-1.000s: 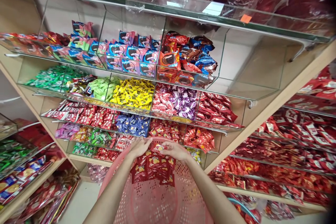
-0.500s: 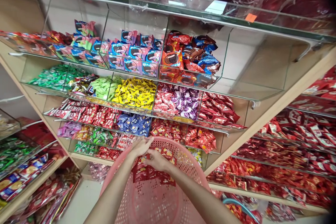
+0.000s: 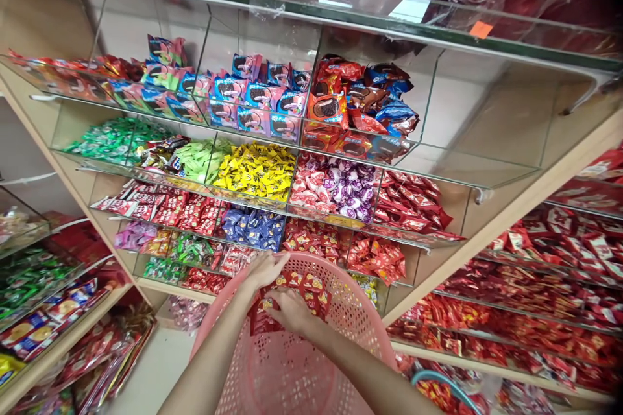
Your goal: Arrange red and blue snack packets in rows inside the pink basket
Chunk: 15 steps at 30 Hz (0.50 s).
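Observation:
A pink perforated plastic basket [image 3: 360,327] is before me, tilted so that its inside shows. My left hand [image 3: 267,270] lies at its far rim, fingers closed over the edge and partly hidden. Inside the basket, against its far wall, are several small red packets [image 3: 315,286] with yellowish prints. My right hand [image 3: 291,311] is among these packets, its fingers curled onto them. Which packet it grips is hidden by the hand. Just beyond the rim, similar red packets [image 3: 311,240] fill a shelf compartment.
Glass-fronted shelves [image 3: 379,155] hold yellow sweets [image 3: 256,172], purple sweets [image 3: 355,188], blue packets [image 3: 253,228] and wrapped biscuits [image 3: 260,96]. A wooden side panel [image 3: 491,220] slants on the right, with more red packets [image 3: 525,285] past it. A blue handle [image 3: 445,384] shows low right.
The view has shifted slightly, so the shelves and basket sit a little further right. My right hand has shifted slightly over the red packets; my left hand keeps to the rim.

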Available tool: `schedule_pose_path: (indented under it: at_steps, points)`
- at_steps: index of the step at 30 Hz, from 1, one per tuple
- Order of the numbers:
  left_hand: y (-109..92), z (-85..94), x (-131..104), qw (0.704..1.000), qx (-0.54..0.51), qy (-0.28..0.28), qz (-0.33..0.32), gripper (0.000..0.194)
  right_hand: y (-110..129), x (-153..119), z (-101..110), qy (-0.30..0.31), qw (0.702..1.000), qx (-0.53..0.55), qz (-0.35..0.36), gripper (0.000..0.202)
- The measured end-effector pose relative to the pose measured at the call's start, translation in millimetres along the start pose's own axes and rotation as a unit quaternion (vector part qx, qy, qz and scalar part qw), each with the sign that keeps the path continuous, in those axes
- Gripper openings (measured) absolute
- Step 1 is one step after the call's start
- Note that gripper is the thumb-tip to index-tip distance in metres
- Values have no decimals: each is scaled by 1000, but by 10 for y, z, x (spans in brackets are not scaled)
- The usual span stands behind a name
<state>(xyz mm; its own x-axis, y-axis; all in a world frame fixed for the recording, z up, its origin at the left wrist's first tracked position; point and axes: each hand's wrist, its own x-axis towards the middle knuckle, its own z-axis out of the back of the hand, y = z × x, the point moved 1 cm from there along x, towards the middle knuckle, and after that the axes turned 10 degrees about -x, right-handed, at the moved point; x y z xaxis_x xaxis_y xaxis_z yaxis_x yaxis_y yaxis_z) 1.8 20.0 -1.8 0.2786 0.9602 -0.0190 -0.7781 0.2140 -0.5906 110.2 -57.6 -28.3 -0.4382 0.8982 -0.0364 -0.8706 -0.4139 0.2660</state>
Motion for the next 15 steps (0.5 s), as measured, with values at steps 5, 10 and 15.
schedule_pose_path:
  at_steps: [5, 10, 15]
  points:
    - [-17, 14, -14, 1000, 1, 4, -2, 73, 14, -21, -36, -10, 998, -56, 7, 27]
    - [-26, 14, -13, 1000, -2, 6, 1, 72, 55, -13, -56, -33, 991, -120, 46, 20]
    - [-17, 6, -2, 1000, -10, 6, 7, 72, 121, -16, -66, -28, 977, -194, 89, 22]
